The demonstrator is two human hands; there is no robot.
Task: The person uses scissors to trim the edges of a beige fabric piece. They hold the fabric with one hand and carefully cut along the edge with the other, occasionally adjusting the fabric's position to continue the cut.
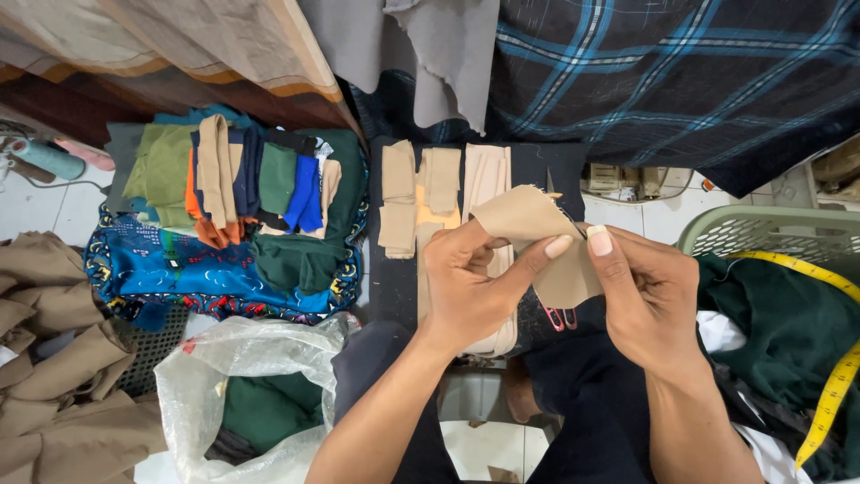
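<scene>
My left hand [470,282] and my right hand [643,291] both pinch a small tan piece of cloth [537,235] held up in front of me, thumbs on top of it. Below the hands, several folded beige strips of fabric [421,193] lie side by side on a dark board [555,170]. A pink-handled pair of scissors [559,315] pokes out under the held cloth; most of it is hidden.
A stack of coloured fabric scraps [242,179] lies on a blue patterned cloth [179,273] at the left. A clear plastic bag [242,376] holds green cloth. Brown garments [54,358] pile at far left. A green basket [770,229] with dark green fabric and a yellow tape measure [838,376] stands at right.
</scene>
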